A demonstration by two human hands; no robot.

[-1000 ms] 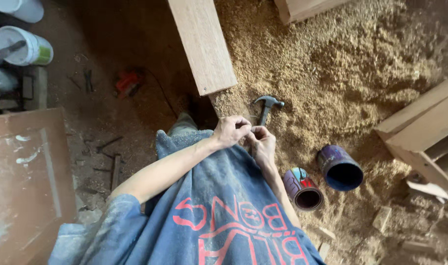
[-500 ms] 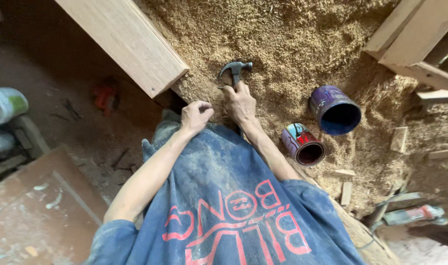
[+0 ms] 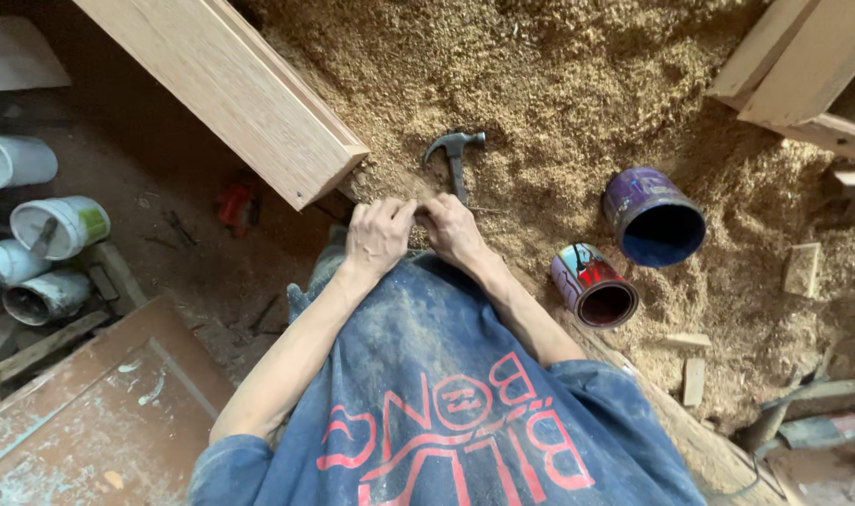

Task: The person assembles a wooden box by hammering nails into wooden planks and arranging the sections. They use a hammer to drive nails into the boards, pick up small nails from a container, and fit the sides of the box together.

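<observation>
Claw hammer (image 3: pixel 455 159) on sawdust floor (image 3: pixel 577 84), centre frame, just above both hands.

Handle runs top to bottom, head uppermost, butt end at right hand (image 3: pixel 453 231); left hand (image 3: pixel 376 236) alongside, slightly farther. Fingers (image 3: pixel 399 214) curled, tips meeting; whether they pinch anything cannot be told. Hammer itself unheld.

Both hands together at the hem of a dusty blue shirt, over a sawdust floor.
Left hand (image 3: pixel 376 236) and right hand (image 3: pixel 451 230) meet fingertip to fingertip, pinching something too small to make out. Claw hammer (image 3: pixel 455 157) lies in the sawdust (image 3: pixel 558 84) just beyond the right hand, untouched. Two open cans on their sides to the right: purple can (image 3: pixel 652 215), red can (image 3: pixel 594 286). Wooden plank (image 3: pixel 230 89) angles in from upper left.
</observation>
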